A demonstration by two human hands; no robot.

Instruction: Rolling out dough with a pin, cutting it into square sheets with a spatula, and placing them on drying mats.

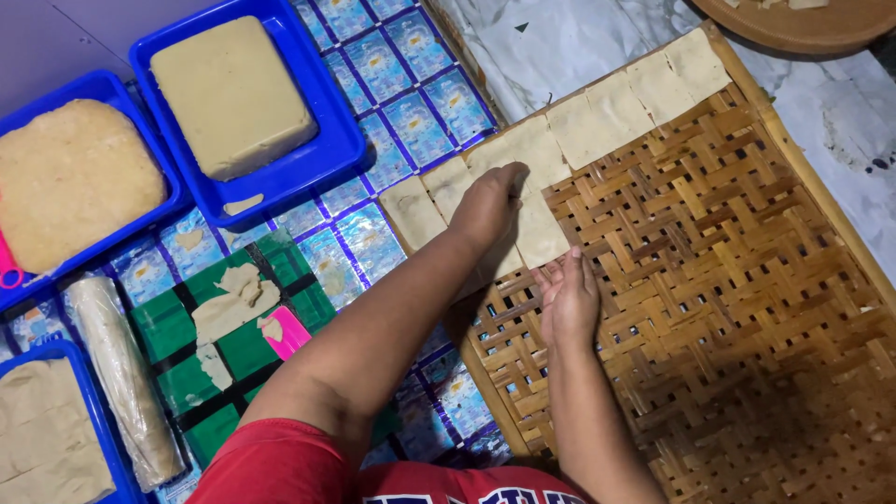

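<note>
My left hand (pixel 487 207) rests knuckles-up on a row of thin pale dough squares (pixel 583 126) laid along the far edge of a woven bamboo tray (pixel 728 280). Its fingers curl down onto the sheets, so any grip is hidden. My right hand (pixel 567 303) lies flat on the weave just below it. The fingertips touch the lower edge of one dough square (pixel 539 238), and nothing is held in this hand.
Left of the tray are blue plastic trays: one with a smooth tan dough block (pixel 231 93), one with a rough dough slab (pixel 70 182), and one at bottom left (pixel 42 439). A wrapped rolling pin (pixel 121 383) and a green board with dough scraps (pixel 229 322) lie nearby. A round wooden board (pixel 803 23) is at top right.
</note>
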